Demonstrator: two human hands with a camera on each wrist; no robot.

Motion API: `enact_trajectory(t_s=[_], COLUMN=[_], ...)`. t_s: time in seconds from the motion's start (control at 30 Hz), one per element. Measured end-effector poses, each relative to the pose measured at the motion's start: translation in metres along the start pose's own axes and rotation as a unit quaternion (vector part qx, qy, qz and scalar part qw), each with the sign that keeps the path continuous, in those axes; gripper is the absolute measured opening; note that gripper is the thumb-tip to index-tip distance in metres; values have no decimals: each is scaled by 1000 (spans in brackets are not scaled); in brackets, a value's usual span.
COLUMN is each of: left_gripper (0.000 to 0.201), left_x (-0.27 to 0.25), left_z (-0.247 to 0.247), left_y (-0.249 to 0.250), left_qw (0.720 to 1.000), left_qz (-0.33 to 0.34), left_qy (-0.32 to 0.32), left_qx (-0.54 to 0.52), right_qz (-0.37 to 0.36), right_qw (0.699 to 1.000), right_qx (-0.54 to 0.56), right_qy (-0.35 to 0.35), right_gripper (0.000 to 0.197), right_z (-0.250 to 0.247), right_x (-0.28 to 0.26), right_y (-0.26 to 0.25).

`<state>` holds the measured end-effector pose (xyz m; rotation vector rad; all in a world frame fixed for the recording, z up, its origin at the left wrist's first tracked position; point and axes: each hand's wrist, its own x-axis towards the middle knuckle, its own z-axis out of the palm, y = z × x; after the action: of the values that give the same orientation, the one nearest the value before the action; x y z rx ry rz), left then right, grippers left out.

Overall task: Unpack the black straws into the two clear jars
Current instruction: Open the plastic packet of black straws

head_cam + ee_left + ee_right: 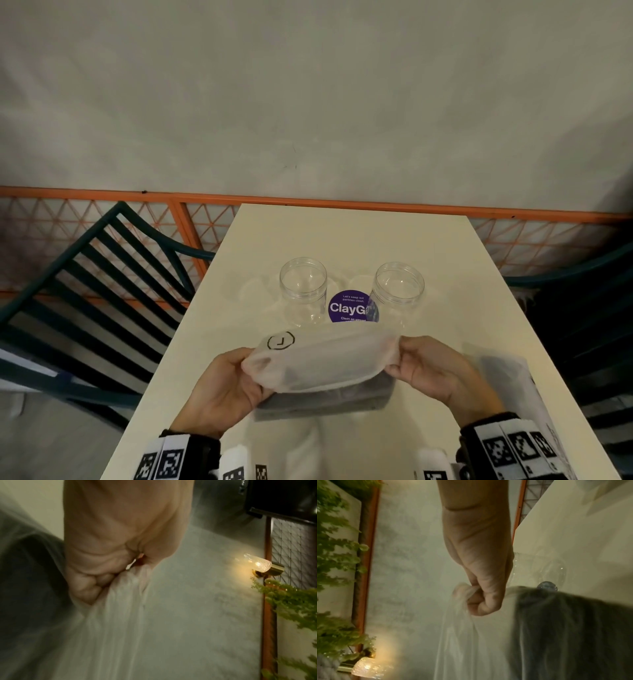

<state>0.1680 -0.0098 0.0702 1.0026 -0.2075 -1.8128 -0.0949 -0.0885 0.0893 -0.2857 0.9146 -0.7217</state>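
A frosted plastic bag (325, 363) with a dark bundle of black straws (329, 399) inside hangs just above the near part of the cream table (342, 240). My left hand (236, 380) grips the bag's left end, and in the left wrist view the left hand (106, 574) bunches the plastic bag (123, 601). My right hand (411, 363) grips the right end; the right hand (477, 599) pinches gathered plastic (460, 615) beside the straws (573, 635). Two empty clear jars (303, 291) (397, 294) stand upright beyond the bag.
A round purple sticker (349, 308) lies between the jars. A second translucent packet (507, 377) rests at the table's right edge. Dark slatted chairs (89, 291) flank the table. An orange railing (342, 200) and a grey wall are behind.
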Motion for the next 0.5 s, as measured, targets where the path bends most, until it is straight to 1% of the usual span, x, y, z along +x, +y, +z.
enact_trajectory(t_s=[0.03,0.1,0.13,0.2,0.23,0.27,0.3,0.33,0.37,0.4,0.43,0.47,0.5], left_gripper=[51,24,22,22,36,50,55,55,51,48,48,49,50], left_x=[0,-4,-8,-9,-8,-4,-1,1,3,5,7,8,8], left_z=[0,5,9,14,13,8,6,7,8,9,9,10,10], left_y=[0,1,3,4,3,1,-2,-5,-8,-12,-15,-17,-18], left_qw=[1000,999,999,995,991,984,972,961,953,947,938,924,901], left_qz=[1,14,30,65,86,101,113,122,132,144,156,171,189], left_qy=[-8,-30,-35,-28,1,45,89,118,133,140,150,156,163], left_qx=[-10,-12,8,67,97,141,185,217,236,252,271,304,355], right_qz=[-3,-5,-6,-11,-23,-35,-53,-78,-110,-147,-179,-206,-233], right_qw=[1000,1000,1000,999,998,996,992,981,955,919,892,878,876], right_qx=[13,25,23,10,-11,-49,-106,-179,-266,-336,-370,-377,-363], right_qy=[-11,-12,-11,-41,-59,-63,-42,2,70,143,187,209,216], right_gripper=[26,26,27,28,28,28,26,25,26,26,26,26,29], right_z=[2,4,5,6,6,6,5,4,2,3,4,3,2], right_x=[-1,-2,-2,-6,-8,-8,-6,-3,1,3,4,5,5], right_y=[-2,-3,-2,1,2,5,9,13,17,20,21,20,17])
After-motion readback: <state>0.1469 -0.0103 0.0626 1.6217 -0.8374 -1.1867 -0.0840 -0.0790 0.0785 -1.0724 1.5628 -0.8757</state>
